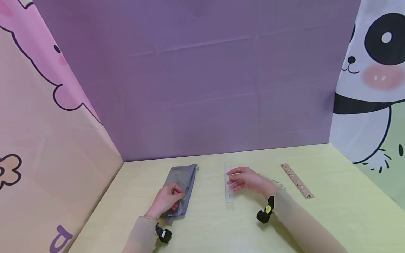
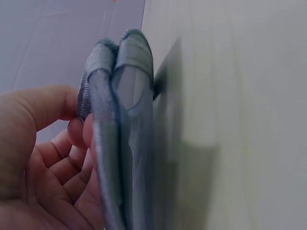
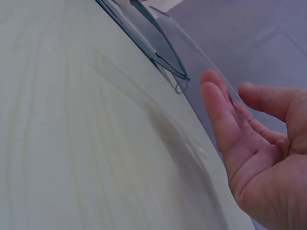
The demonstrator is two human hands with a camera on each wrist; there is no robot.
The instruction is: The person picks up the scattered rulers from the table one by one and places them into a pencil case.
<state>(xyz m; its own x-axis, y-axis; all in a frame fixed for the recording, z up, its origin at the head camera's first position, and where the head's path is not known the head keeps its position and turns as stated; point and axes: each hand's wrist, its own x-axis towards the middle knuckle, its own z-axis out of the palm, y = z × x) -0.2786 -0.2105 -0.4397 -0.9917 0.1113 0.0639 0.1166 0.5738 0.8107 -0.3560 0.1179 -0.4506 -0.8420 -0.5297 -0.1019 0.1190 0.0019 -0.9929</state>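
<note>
A grey-blue mesh zip pouch [image 1: 181,171] lies on the left half of the table, a small ring at its far corner. My left hand [image 1: 167,199] is over it and pinches its upper layer at the edge between thumb and fingers; in the left wrist view the pouch [image 2: 124,134] stands edge-on beside the curled fingers. To the right, my right hand [image 1: 246,181] pinches a clear ruler [image 1: 229,195] by its long edge. In the right wrist view the transparent ruler [image 3: 199,51] slants up and left from between thumb and fingers, above the tabletop.
Partly hidden behind my right forearm lies a clear drawing template [image 1: 274,181]. Farther right is a pinkish ruler [image 1: 297,181] with cut-out shapes. A purple backdrop [image 1: 209,88] rises behind the pale wooden table [image 1: 202,232], with printed cloths at both sides.
</note>
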